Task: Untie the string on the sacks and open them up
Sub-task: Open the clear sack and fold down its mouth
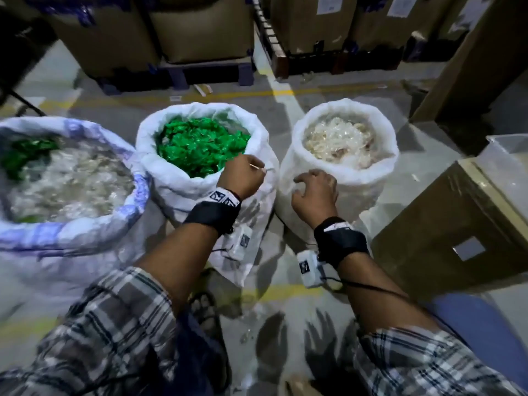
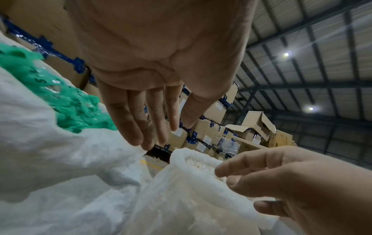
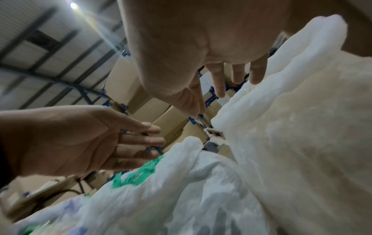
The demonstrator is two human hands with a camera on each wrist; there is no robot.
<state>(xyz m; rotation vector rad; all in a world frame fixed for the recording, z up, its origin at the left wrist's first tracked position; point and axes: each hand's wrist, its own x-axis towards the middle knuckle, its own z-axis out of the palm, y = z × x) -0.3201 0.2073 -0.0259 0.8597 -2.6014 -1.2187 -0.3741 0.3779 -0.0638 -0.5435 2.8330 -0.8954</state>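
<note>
- Your left hand (image 1: pixel 241 175) hovers with fingers straight and loose, empty in the wrist view, over the near rim of the middle white woven sack of green wrappers (image 1: pixel 183 184).
- Your right hand (image 1: pixel 315 192) hangs slack and empty by the rolled rim of the right white sack of pale wrappers (image 1: pixel 371 178).
- The left blue-striped sack (image 1: pixel 85 227) also gapes open; no string shows, so the job looks nearly done.

Dim warehouse, ceiling lamps (image 2: pixel 286 54) flaring, edges blurred and warped.
</note>
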